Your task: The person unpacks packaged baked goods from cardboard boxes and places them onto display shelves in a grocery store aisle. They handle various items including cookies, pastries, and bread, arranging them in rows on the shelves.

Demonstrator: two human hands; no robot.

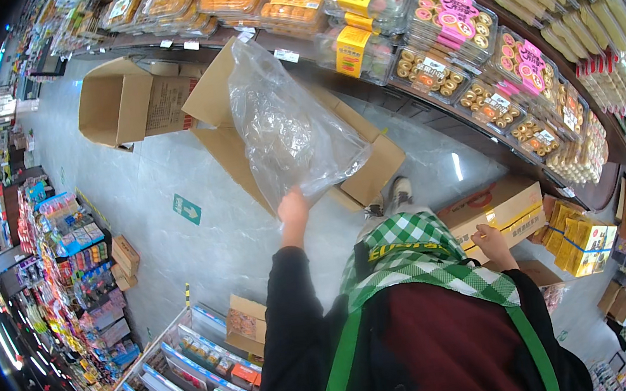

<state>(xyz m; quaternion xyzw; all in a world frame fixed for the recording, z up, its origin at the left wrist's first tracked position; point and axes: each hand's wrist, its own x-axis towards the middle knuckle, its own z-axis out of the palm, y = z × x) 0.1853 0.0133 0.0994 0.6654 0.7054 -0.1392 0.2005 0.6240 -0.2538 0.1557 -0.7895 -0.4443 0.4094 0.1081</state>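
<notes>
My left hand grips the near edge of a large clear plastic bag. The bag spreads crumpled over an open cardboard box on the floor, covering most of its inside; several flaps stick out around it. My right hand is off to the right with its fingers curled in, and nothing shows in it. Behind that hand, from this viewpoint, lies a long cardboard carton with yellow tape; whether the hand touches it is unclear.
Ahead and to the right curves a dark shelf stacked with clear pastry boxes. An opened carton lies on the floor beyond. Strapped yellow packages stand at right. A divided display case is at lower left.
</notes>
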